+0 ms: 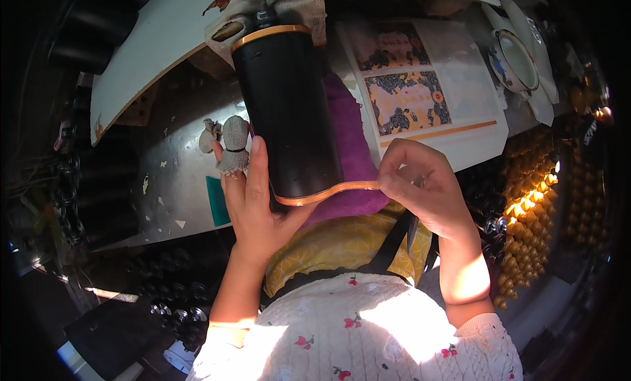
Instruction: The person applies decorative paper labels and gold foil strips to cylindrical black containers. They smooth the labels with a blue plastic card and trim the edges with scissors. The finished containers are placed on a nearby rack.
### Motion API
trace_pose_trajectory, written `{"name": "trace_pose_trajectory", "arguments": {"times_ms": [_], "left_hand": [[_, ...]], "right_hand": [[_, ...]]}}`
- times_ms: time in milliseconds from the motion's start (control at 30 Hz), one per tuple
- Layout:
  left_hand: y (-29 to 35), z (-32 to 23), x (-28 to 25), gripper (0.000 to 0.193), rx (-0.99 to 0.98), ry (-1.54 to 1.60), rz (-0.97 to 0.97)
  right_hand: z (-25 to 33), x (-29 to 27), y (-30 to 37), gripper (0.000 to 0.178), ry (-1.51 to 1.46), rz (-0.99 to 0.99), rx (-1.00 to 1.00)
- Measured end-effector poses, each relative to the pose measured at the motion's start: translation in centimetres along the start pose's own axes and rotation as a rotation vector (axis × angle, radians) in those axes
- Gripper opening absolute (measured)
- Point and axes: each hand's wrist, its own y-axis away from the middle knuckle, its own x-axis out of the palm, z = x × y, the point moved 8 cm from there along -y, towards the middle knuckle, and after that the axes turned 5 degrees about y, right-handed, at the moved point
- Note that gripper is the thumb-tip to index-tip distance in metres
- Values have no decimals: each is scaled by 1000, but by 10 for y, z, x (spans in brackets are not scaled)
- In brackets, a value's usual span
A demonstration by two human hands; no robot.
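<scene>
Here, a tall black cylinder lies lengthwise over a purple cloth on the metal worktop, its far end ringed with a gold band. The left hand cups the near end from the left, fingers straight along the side; one finger wears a grey knitted cot. The right hand is pinched shut on a thin orange strip, which curves around the cylinder's near rim and runs out to the fingertips. A dark thin tool sticks down from under this hand; its kind is unclear. Beyond the cloth lies a sheet of patterned decals. A white bowl stands at the far right. Rows of small gold pieces fill a tray to the right. A white board leans at far left.
</scene>
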Motion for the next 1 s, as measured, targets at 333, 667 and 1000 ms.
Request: {"name": "trace_pose_trajectory", "arguments": {"times_ms": [333, 667, 1000], "left_hand": [[-1, 16, 1, 101, 9, 51, 75], [5, 13, 2, 97, 53, -71, 52], [9, 14, 7, 97, 66, -17, -7]], "right_hand": [[-9, 8, -3, 13, -45, 79, 49], [1, 17, 2, 15, 188, -121, -117], [32, 47, 5, 51, 547, -392, -473]]}}
